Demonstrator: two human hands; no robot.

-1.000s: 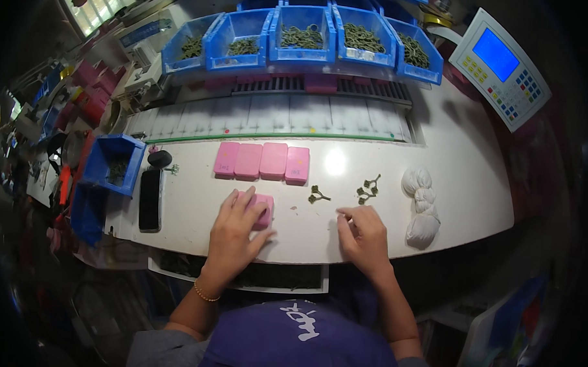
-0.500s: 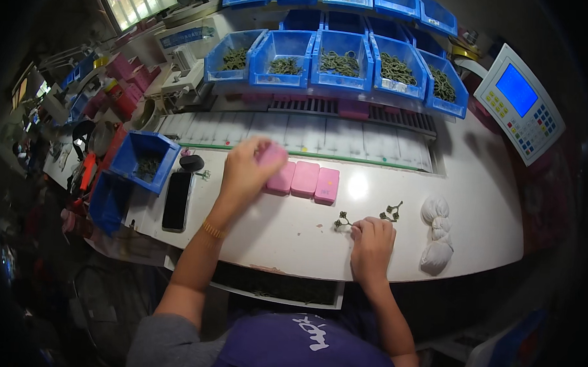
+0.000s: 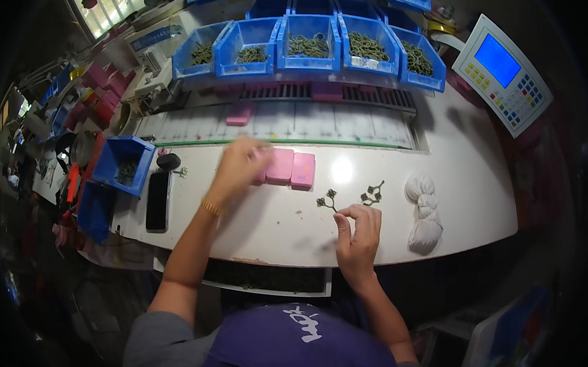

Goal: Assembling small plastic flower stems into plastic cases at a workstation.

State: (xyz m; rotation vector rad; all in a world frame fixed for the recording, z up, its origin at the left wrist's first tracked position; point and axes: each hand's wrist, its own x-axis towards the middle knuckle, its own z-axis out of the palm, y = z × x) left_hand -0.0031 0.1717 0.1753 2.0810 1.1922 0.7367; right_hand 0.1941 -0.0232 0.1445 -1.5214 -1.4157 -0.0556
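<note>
White worktop (image 3: 472, 190) spreads below both grips, a pale gridded strip (image 3: 348, 127) and blue bins (image 3: 308, 63) lying beyond them. Left hand (image 3: 237, 168) has bent, blurred fingers, so I cannot tell whether it holds anything; right hand (image 3: 359, 241) has thumb and forefinger closed in a pinch. A white bundle (image 3: 426, 214) lies right of the right grip, a dark phone (image 3: 158, 201) left of the left grip. Pink blocks (image 3: 280, 167) run rightward from the left fingers; another pink block (image 3: 239, 114) sits just beyond them. Smallest, a green sprig (image 3: 329, 199) is stem-pinched in the right grip.
</note>
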